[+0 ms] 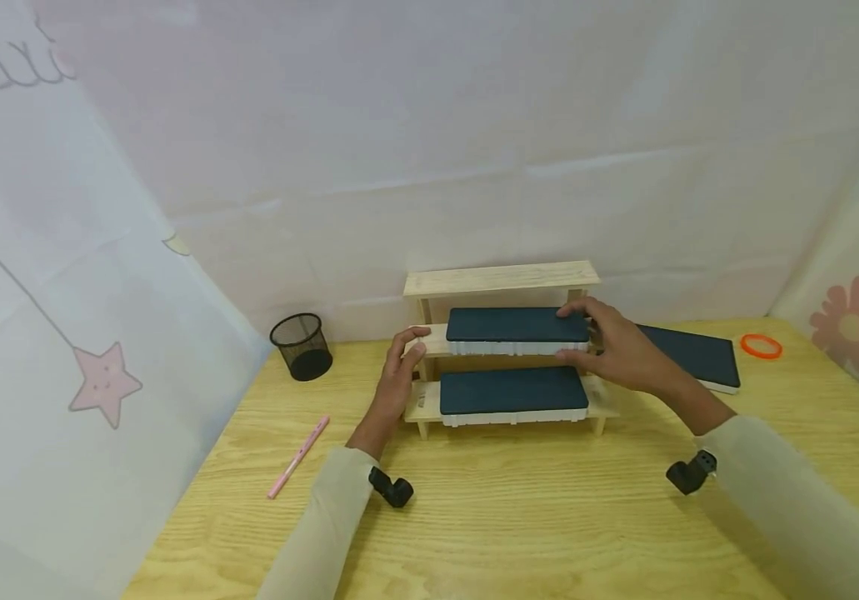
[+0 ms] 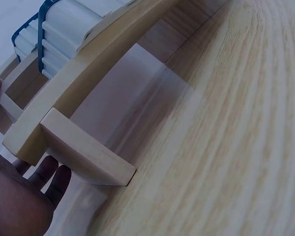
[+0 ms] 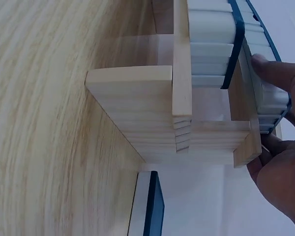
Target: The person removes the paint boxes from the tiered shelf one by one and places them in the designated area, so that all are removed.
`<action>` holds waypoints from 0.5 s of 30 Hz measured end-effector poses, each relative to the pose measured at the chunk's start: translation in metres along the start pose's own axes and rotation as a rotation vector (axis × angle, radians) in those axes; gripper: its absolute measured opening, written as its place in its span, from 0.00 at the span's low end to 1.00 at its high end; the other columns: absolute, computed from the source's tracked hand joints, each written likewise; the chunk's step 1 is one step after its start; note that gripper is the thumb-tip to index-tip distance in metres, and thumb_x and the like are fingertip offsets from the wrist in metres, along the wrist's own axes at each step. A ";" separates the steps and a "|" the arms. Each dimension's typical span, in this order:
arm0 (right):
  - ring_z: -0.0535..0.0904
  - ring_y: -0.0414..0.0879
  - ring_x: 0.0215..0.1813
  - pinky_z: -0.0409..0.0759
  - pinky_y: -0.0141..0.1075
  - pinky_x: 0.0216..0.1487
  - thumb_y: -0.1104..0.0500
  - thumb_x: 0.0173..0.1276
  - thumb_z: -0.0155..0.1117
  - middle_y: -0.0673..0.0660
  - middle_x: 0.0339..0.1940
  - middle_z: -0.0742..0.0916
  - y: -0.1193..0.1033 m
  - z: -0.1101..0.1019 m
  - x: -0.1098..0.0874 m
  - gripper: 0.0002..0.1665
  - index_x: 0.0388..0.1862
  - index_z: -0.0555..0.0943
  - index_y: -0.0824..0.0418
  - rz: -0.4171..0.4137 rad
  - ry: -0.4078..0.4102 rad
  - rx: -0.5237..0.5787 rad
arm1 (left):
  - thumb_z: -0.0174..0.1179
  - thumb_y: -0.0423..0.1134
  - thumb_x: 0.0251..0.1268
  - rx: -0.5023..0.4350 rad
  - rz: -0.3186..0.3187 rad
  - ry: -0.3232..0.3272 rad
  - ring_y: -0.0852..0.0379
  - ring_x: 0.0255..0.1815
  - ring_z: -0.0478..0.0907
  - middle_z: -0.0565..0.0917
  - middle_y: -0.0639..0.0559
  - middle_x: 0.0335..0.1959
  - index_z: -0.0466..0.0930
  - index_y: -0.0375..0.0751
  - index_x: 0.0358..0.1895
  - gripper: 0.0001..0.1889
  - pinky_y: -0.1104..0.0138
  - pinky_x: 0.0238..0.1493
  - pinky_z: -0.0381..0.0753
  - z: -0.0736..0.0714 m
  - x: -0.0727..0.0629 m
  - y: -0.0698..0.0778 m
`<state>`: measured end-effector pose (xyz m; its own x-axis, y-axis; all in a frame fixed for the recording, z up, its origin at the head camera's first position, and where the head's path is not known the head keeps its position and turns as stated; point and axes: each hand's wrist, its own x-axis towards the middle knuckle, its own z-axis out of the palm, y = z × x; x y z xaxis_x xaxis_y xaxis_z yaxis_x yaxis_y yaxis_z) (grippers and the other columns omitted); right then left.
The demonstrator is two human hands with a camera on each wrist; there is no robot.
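Observation:
A three-tier wooden rack (image 1: 500,277) stands on the table. On its middle tier lies a white box with a dark blue lid (image 1: 504,323); my right hand (image 1: 620,346) grips its right end, thumb on the front side and fingers over the lid. A similar blue-lidded box (image 1: 513,390) lies on the lowest tier. At the rack's left end, my left hand (image 1: 397,379) holds the middle tier, its thumb toward the front. In the right wrist view, my right thumb (image 3: 273,71) presses the box's white side.
A third blue-lidded box (image 1: 691,354) lies on the table right of the rack, near an orange ring (image 1: 761,346). Left of the rack stand a black mesh cup (image 1: 302,346) and, lying nearer, a pink pen (image 1: 298,457). A cloth wall (image 1: 474,167) rises behind.

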<state>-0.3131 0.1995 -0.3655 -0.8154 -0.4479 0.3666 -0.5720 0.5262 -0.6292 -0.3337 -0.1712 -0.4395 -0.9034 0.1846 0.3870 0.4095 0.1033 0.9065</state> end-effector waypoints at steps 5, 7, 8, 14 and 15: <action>0.72 0.56 0.62 0.72 0.57 0.59 0.48 0.67 0.72 0.54 0.74 0.67 0.009 0.000 -0.002 0.34 0.68 0.70 0.48 -0.003 0.026 0.051 | 0.42 0.48 0.84 -0.023 -0.011 -0.019 0.48 0.77 0.51 0.54 0.49 0.79 0.65 0.46 0.72 0.21 0.43 0.71 0.53 -0.001 0.001 0.000; 0.68 0.57 0.69 0.70 0.58 0.63 0.49 0.67 0.72 0.54 0.76 0.65 0.008 0.000 -0.004 0.33 0.68 0.70 0.47 0.008 0.046 0.095 | 0.42 0.45 0.84 -0.029 -0.009 -0.033 0.47 0.78 0.51 0.53 0.45 0.79 0.64 0.42 0.72 0.21 0.43 0.71 0.53 -0.001 -0.001 0.008; 0.68 0.56 0.70 0.71 0.57 0.62 0.49 0.67 0.72 0.53 0.77 0.64 0.006 0.000 -0.004 0.33 0.68 0.70 0.47 0.015 0.050 0.121 | 0.42 0.44 0.85 -0.032 -0.006 -0.040 0.46 0.78 0.51 0.53 0.43 0.79 0.64 0.39 0.72 0.21 0.43 0.71 0.53 -0.001 -0.001 0.011; 0.68 0.49 0.69 0.74 0.44 0.59 0.54 0.68 0.72 0.49 0.75 0.65 -0.004 -0.005 -0.005 0.32 0.69 0.71 0.49 0.049 0.076 0.233 | 0.41 0.40 0.84 -0.023 -0.001 -0.047 0.45 0.78 0.50 0.52 0.40 0.79 0.62 0.35 0.72 0.21 0.43 0.71 0.54 0.000 -0.006 0.027; 0.67 0.49 0.71 0.74 0.42 0.59 0.55 0.69 0.71 0.49 0.74 0.66 -0.006 -0.006 -0.006 0.32 0.69 0.71 0.49 0.053 0.084 0.242 | 0.42 0.40 0.84 -0.025 -0.001 -0.046 0.45 0.78 0.50 0.52 0.40 0.79 0.62 0.35 0.72 0.21 0.43 0.71 0.54 0.001 -0.006 0.028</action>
<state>-0.3056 0.2032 -0.3601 -0.8540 -0.3573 0.3780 -0.4986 0.3549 -0.7909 -0.3166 -0.1690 -0.4170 -0.8968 0.2293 0.3784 0.4047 0.0794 0.9110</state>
